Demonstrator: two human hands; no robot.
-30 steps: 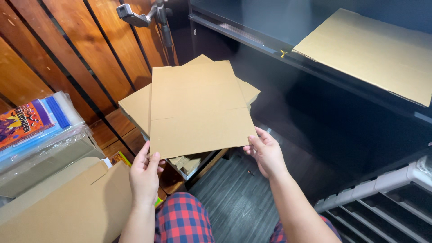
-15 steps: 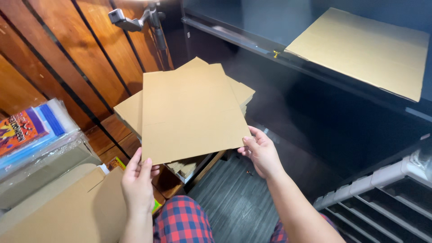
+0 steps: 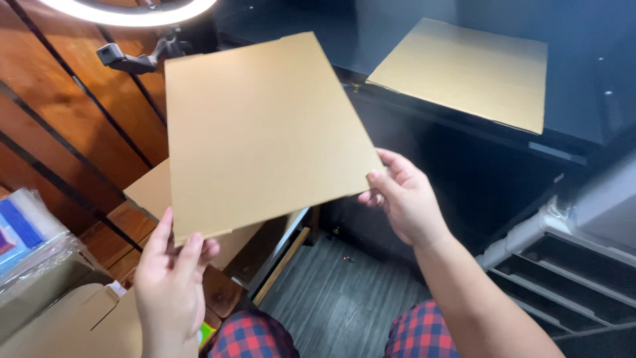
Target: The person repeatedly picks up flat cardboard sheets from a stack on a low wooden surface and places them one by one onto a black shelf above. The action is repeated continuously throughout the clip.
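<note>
Holding a flat cardboard sheet (image 3: 265,129) up in front of you, you grip it with both hands: your left hand (image 3: 171,285) pinches the near left corner, thumb on top and fingers underneath, while your right hand (image 3: 404,199) closes on the near right corner. The sheet tilts, its far edge raised toward the ring light (image 3: 126,12) at the far left. Beneath it, a stack of cardboard (image 3: 149,192) rests on a wooden surface. A second flat cardboard piece (image 3: 464,69) lies on the dark shelf (image 3: 570,126) at the far right, well apart. Your checked trousers (image 3: 255,335) show at the near edge, above grey flooring (image 3: 344,292).
</note>
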